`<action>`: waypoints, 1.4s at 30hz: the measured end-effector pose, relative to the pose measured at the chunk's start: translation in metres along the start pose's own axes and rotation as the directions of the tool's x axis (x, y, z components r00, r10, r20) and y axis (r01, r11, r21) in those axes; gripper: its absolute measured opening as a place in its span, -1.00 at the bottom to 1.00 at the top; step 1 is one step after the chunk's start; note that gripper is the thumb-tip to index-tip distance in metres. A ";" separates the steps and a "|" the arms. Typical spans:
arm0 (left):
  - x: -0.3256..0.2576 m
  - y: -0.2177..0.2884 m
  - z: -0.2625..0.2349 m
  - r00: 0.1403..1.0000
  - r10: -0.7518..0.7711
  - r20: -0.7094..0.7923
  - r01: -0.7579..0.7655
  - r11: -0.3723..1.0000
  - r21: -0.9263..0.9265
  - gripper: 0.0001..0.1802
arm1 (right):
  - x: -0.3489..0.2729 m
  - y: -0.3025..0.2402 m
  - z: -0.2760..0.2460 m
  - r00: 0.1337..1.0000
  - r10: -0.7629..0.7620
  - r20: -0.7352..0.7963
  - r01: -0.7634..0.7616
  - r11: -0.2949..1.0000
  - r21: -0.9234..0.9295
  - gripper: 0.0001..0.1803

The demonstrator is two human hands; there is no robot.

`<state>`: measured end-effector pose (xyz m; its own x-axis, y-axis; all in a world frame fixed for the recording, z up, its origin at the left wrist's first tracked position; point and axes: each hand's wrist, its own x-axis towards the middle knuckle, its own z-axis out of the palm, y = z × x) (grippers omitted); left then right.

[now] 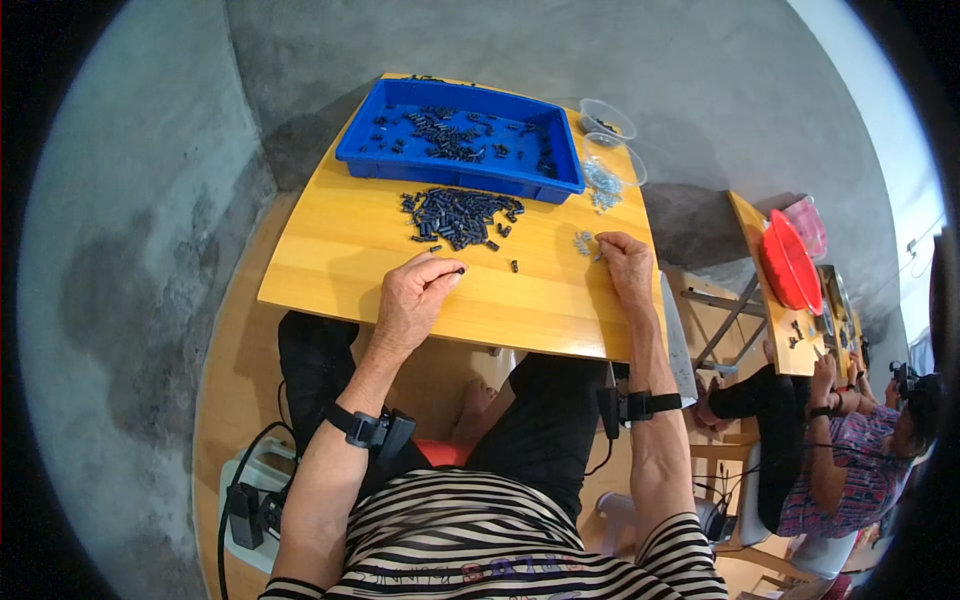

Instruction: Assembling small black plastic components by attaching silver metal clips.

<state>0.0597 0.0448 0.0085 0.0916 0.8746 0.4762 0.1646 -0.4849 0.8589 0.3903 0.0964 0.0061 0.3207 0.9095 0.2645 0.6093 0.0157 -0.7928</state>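
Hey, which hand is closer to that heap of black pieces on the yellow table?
Left: the left hand is just below the heap of black pieces in the picture; the right hand is farther off, to the heap's right.

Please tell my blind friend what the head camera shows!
A person's left hand pinches a small black piece over a yellow table; the right hand is beside some pale bits. Beyond them sit a black pile and blue tray.

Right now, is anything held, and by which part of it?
The left hand pinches a small black piece; which part is too small to tell. Whether the right hand holds anything cannot be told.
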 end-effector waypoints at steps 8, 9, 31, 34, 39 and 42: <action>-0.001 -0.002 -0.002 0.997 -0.063 0.034 0.064 0.998 -0.023 -0.85 | -0.003 -0.003 0.000 0.994 -0.084 0.064 0.082 0.996 0.025 -0.82; -0.001 -0.003 -0.002 0.997 -0.067 0.034 0.068 0.997 -0.023 -0.85 | -0.003 -0.004 -0.001 0.994 -0.084 0.066 0.082 0.996 0.025 -0.82; -0.043 0.050 -0.032 0.919 -0.356 0.171 0.394 0.801 -0.450 -0.81 | -0.138 -0.103 0.033 0.940 -0.068 0.333 -0.255 0.508 0.823 -0.90; -0.050 0.061 -0.037 0.910 -0.373 0.179 0.413 0.803 -0.429 -0.82 | -0.151 -0.127 0.044 0.884 -0.122 0.452 -0.369 0.415 0.832 -0.88; -0.055 0.083 -0.047 0.850 -0.468 0.242 0.525 0.707 -0.473 -0.79 | -0.161 -0.146 0.055 0.817 -0.165 0.552 -0.477 0.343 0.809 -0.85; -0.058 0.086 -0.050 0.822 -0.497 0.278 0.565 0.649 -0.509 -0.77 | -0.166 -0.150 0.056 0.770 -0.184 0.611 -0.537 0.330 0.776 -0.83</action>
<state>0.0190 -0.0476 0.0638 0.2666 0.9598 -0.0882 -0.3414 0.1796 0.9226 0.2048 -0.0332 0.0507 -0.3084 0.9512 0.0140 -0.5338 -0.1608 -0.8302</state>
